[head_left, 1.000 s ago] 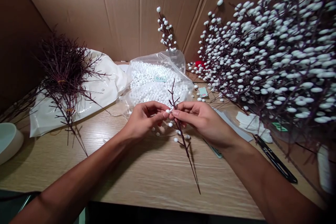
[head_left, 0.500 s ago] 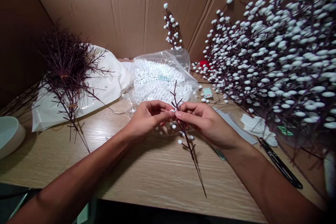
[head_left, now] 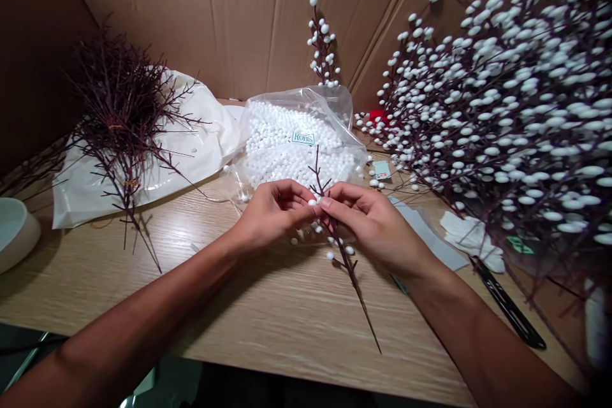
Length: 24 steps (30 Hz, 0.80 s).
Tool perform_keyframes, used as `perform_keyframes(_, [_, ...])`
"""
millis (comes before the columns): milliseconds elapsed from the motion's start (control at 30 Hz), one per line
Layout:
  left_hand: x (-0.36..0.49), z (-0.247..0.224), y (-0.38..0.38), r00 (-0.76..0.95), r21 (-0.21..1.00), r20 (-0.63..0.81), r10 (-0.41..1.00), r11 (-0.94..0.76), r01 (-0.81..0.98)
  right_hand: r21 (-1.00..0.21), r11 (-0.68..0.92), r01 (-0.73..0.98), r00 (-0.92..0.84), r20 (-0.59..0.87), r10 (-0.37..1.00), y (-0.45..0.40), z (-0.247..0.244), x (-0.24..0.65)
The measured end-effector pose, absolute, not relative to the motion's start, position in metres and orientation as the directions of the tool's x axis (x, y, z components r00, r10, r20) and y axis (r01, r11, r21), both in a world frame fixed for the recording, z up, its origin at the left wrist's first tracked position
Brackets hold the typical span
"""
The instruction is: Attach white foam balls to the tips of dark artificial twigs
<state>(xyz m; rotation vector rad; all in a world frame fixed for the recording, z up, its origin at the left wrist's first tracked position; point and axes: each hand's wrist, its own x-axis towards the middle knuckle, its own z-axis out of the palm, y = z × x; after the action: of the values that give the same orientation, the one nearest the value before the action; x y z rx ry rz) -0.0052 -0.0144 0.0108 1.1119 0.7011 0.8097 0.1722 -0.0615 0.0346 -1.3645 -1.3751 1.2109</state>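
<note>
A thin dark brown artificial branch [head_left: 352, 277] slants over the table, its bare twigs pointing up and its stem end toward me. My right hand [head_left: 375, 220] pinches it near the middle between thumb and fingers. Closed at the fingertips, my left hand [head_left: 275, 207] meets the right one and pinches at a small white berry [head_left: 312, 203] beside a twig. Other white berries, such as one on a low side twig [head_left: 330, 256], sit further down the branch. Just behind the hands lies a clear plastic bag [head_left: 287, 127] full of white berries.
Bundled bare branches [head_left: 124, 102] lie on a white plastic bag [head_left: 201, 115] at left. A mass of berry-covered branches [head_left: 502, 102] fills the right. A black utility knife [head_left: 509, 306], crumpled white tissue [head_left: 471, 236] and white bowl [head_left: 16, 236] rest on the wooden table [head_left: 268, 319].
The view has shifted slightly. My left thumb and fingertips have moved a little around the berry, which shows more clearly now. My right hand keeps its pinch on the branch.
</note>
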Motion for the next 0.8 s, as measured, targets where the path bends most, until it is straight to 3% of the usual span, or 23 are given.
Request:
perform_keyframes(600, [-0.0029, 0.0135, -0.0189, 0.574, 0.887, -0.134, 0.808, 0.356, -0.295, -0.949, 0.037, 0.313, -0.022, 0.032, 0.999, -0.0642, 0.0307, 0.1683])
perform_keyframes(800, [-0.0012, 0.0111, -0.0195, 0.54, 0.875, -0.129, 0.831, 0.352, -0.332, -0.965, 0.015, 0.262, -0.037, 0.005, 0.999, -0.0645, 0.0338, 0.1655])
